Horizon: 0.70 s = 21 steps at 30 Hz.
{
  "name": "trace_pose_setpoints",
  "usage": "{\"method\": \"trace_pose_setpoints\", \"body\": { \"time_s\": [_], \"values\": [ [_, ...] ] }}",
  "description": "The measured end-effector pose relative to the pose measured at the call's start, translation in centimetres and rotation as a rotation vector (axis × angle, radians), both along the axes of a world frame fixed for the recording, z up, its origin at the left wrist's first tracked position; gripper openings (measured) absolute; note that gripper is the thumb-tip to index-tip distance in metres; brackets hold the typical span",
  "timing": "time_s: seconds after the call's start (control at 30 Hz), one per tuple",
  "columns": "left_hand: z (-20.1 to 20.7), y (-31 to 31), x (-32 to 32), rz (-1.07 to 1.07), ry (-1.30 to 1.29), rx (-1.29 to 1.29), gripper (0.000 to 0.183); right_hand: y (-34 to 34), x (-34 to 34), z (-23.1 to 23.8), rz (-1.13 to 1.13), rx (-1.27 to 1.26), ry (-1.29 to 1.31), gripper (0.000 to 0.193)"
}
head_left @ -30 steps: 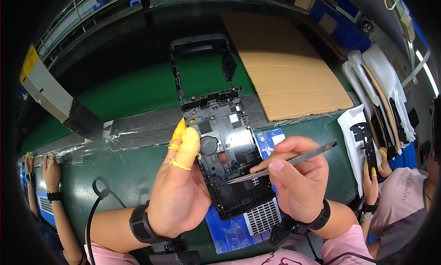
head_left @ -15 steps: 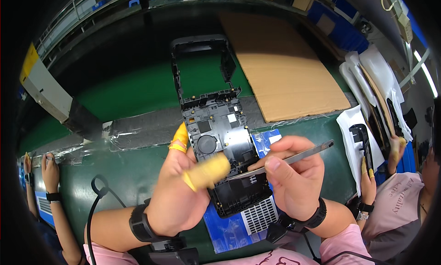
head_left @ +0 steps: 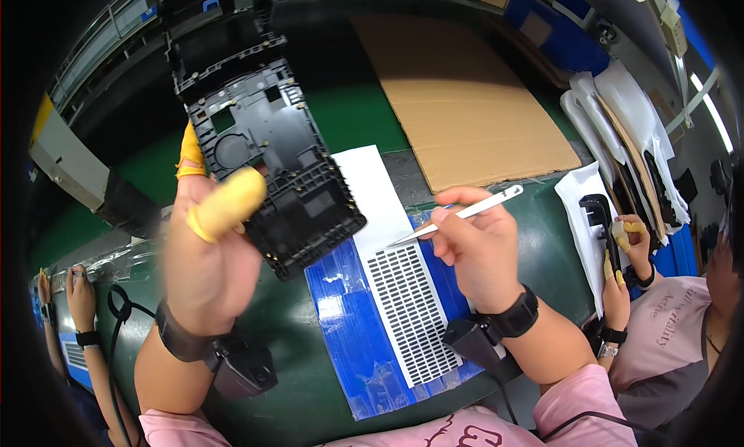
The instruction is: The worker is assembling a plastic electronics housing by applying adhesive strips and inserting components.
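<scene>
My left hand (head_left: pixel 208 269), with yellow finger covers on thumb and a finger, grips a black plastic housing (head_left: pixel 267 141) by its near left side. The housing is tilted up and has an open frame at its far end. In my right hand (head_left: pixel 490 253) is a pair of metal tweezers (head_left: pixel 469 210), pinched between thumb and fingers. Their tips point at the upper edge of the rows of small black rectangles on a white sticker sheet (head_left: pixel 370 187). Under that sheet lies a blue plastic board (head_left: pixel 335 315), partly covered with clear tape.
A large cardboard sheet (head_left: pixel 465 110) lies beyond the green table (head_left: pixel 291 346). At right, a co-worker's hands (head_left: pixel 616 292) handle a black part (head_left: pixel 601 214) over white wrapping. Another person's hand (head_left: pixel 80 292) is at far left, near a grey post (head_left: pixel 77 156).
My left hand has moved left and up with the housing, uncovering the sticker sheet. The tweezers have left the housing, and their tips now lie over the sheet.
</scene>
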<state>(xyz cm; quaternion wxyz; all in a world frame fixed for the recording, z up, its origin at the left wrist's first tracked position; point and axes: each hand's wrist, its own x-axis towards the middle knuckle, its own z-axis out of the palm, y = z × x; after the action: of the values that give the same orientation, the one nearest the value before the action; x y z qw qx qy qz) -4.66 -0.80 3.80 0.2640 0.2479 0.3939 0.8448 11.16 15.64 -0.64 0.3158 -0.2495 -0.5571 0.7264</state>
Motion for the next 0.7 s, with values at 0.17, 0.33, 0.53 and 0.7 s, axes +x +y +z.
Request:
{"method": "trace_pose_setpoints", "body": {
  "time_s": [0.17,0.33,0.53,0.7],
  "values": [
    [-0.7,0.0,-1.5,-0.005,-0.22,0.026,0.033,0.8,-0.4,-1.6,0.057,-0.026,-0.03,0.018],
    [-1.8,0.2,-2.1,-0.082,-0.381,0.032,0.025,0.8,-0.7,-2.1,0.082,-0.048,-0.041,0.018],
    [-2.7,0.6,-1.4,-0.09,-0.434,-0.003,0.027,0.7,-0.9,-2.1,0.1,-0.036,-0.047,0.017],
    [-2.7,0.8,-0.3,-0.155,-0.423,-0.023,0.037,0.7,-0.5,-1.6,0.11,-0.058,-0.023,0.019]
  ]
}}
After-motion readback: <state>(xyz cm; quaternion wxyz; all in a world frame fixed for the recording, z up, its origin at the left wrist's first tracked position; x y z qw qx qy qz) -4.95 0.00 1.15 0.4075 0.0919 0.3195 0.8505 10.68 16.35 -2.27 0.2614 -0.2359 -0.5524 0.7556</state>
